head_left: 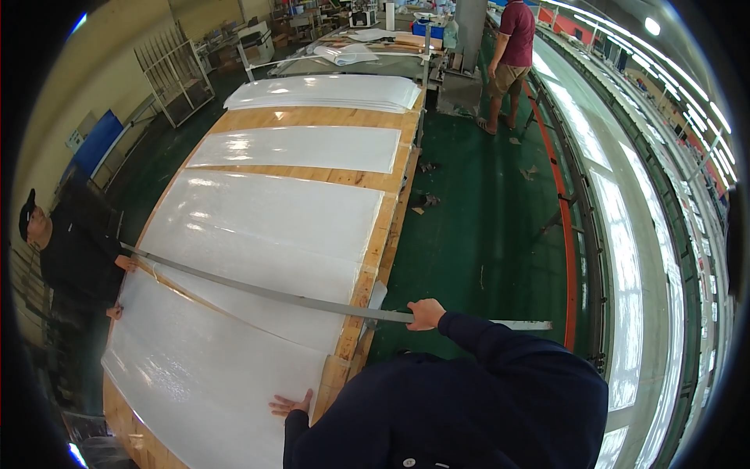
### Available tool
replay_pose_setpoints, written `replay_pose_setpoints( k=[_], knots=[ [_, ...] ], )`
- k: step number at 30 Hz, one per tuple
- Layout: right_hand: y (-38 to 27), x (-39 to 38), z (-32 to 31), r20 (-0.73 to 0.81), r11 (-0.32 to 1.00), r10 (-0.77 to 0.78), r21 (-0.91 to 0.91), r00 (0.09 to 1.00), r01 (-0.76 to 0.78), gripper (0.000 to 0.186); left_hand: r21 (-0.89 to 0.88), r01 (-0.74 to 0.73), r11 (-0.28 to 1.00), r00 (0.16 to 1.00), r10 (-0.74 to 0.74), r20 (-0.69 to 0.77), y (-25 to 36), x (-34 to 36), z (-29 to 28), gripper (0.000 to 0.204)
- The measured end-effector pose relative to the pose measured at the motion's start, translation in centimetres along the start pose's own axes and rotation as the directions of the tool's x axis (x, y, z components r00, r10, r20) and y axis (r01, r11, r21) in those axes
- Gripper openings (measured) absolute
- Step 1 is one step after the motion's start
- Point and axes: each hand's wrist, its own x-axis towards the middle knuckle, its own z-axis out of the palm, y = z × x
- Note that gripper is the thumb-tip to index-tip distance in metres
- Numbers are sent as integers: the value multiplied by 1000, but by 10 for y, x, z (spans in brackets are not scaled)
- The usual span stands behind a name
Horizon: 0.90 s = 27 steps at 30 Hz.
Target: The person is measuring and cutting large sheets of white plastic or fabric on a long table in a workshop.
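Observation:
A long grey straight bar crosses the wooden table from the far left side to beyond its right edge. My right hand is closed around this bar, out past the table's edge. Glossy white sheets cover much of the tabletop, and two of them meet at a slanting strip of bare wood beneath the bar. Fingers spread, my left hand rests on the near sheet close to its right edge. Across the table, a co-worker in dark clothes has one hand at the bar's other end and one by the sheet's edge.
More white sheets lie farther up the wooden table. On the right, a long rail-sided table runs beside a green floor. Another person in a maroon shirt stands at the back, near a grey pillar.

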Motion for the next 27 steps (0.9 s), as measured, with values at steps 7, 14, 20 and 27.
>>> replay_pose_setpoints(
  k=[7, 14, 20, 27],
  knots=[
    [1, 0, 0, -11, 1000, -7, -27, 1000, 7, 52, 49, 13, 999, 1000, -12, -8, 1, 5, 2, 144],
    [1, 0, 1, 5, 1000, -3, 1, 1000, 3, 50, -3, 13, 1000, 1000, -13, 7, 4, -8, -4, 144],
    [0, -3, -1, -35, 1000, -22, 6, 999, 22, 48, 19, 13, 1000, 999, -14, 29, 4, -5, -5, 145],
    [0, 0, 1, -8, 999, -30, 13, 1000, 31, 47, 15, -17, 1000, 1000, 17, -14, 2, -6, -4, 144]
  ],
)
